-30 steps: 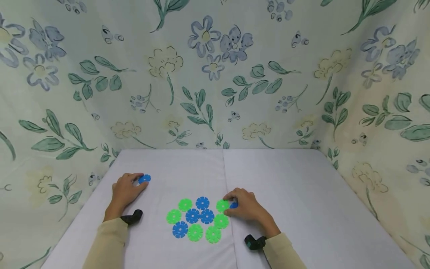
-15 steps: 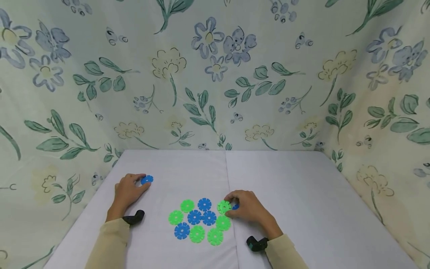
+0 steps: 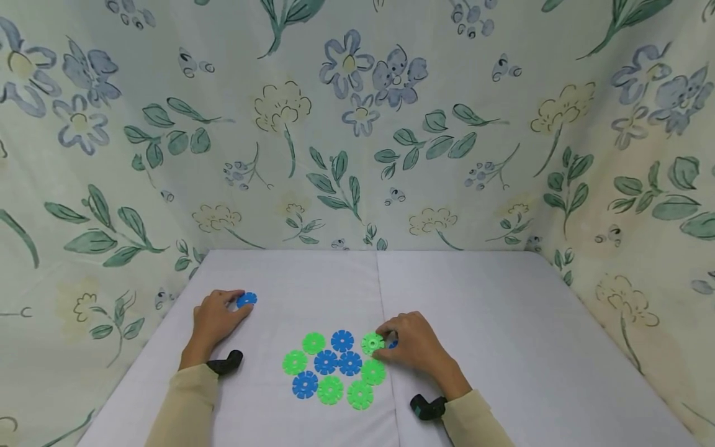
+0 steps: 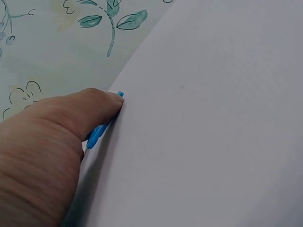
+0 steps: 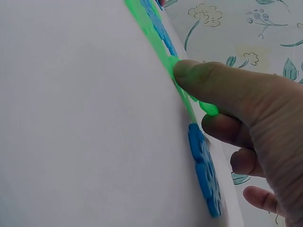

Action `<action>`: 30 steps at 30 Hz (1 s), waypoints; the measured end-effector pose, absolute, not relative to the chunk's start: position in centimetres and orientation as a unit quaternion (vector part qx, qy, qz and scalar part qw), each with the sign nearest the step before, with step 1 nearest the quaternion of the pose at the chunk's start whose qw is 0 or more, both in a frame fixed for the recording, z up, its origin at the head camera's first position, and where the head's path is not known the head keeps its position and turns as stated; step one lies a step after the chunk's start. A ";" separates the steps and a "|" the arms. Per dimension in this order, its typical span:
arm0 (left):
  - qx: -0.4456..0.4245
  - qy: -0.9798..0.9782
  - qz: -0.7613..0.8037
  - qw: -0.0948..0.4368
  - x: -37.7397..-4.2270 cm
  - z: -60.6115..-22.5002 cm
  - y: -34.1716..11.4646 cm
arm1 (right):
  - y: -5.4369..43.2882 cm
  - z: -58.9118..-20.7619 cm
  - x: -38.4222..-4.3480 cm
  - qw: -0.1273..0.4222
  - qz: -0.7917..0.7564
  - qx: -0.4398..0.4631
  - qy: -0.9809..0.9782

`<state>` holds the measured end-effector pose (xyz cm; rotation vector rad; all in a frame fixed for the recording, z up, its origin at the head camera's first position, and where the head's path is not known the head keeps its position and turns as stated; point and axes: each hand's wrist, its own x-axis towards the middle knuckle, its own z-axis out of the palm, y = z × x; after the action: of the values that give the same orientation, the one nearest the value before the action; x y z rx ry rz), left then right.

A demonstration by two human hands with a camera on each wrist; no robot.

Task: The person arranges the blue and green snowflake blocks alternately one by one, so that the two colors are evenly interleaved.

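The head view showed the left hand (image 3: 218, 320) pinching a blue slotted disc (image 3: 247, 300) left of the cluster (image 3: 326, 362), the right hand (image 3: 414, 344) pinching a green slotted disc (image 3: 371, 344) at the cluster's right side, where dragging could have displaced neighbouring discs (image 3: 370, 375).

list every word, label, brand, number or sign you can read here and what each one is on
No readable text in any view.
Notched green plastic discs and notched blue plastic discs: no lettering visible.
Black device on the right wrist: its teal patch is too small to read.
Pale floral cloth backdrop: drawn plants only; its c-like curl looks like pattern, not lettering.
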<state>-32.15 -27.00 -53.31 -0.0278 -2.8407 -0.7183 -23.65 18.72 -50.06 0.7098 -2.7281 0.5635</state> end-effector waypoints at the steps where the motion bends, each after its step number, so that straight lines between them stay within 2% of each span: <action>1: -0.010 -0.964 -0.243 0.105 -32.1 -53.3 -27.0 | 18.6 -50.0 -23.7 0.136 0.193 0.247 -0.940; 17: -0.013 -0.964 -0.242 0.112 -32.1 -53.4 -27.0 | 18.6 -49.5 -23.6 0.080 0.182 0.236 -0.951; 30: -0.009 -0.963 -0.245 0.109 -32.1 -53.6 -27.1 | 18.7 -49.3 -23.5 0.145 0.179 0.233 -0.945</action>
<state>-32.14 -27.13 -53.56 -0.0257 -2.8321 -0.7208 -23.51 18.70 -49.31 0.6714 -2.7223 0.5167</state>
